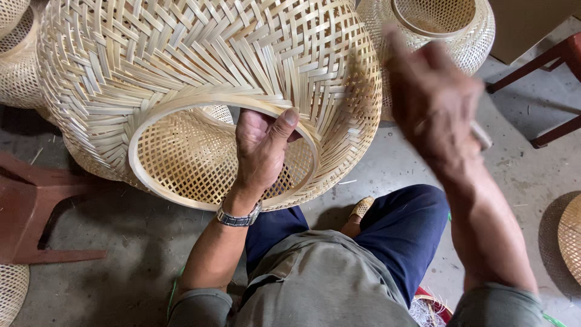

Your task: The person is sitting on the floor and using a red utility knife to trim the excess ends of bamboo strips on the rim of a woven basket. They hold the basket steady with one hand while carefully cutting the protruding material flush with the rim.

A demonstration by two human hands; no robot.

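Big woven bamboo basket (181, 66) sits tipped on its side in front of the seated person, round mouth facing the camera, raised off the concrete floor (393, 163) above the knees. Left hand (261, 151) reaches into the mouth: fingers curl inside behind the rim hoop (145, 181), thumb presses on the outside of the hoop's top edge, so the hand is closed on the hoop and steadies the basket. Right hand (433, 100) is raised to the right of the basket, motion-blurred, apart from the weave; fingers look loosely bent and something small and pale (481, 134) pokes out below the palm, can't tell what it is or how tightly it's held. Progress, judging by the look: body weave is closed, hoop sits all round the mouth, no loose strip ends visible, so shaping seems mostly done; what's left is likely finishing around the rim. Similar woven basket (448, 24) stands behind, upper right. Wristwatch (239, 217) on left wrist, red stool (36, 206) at left.
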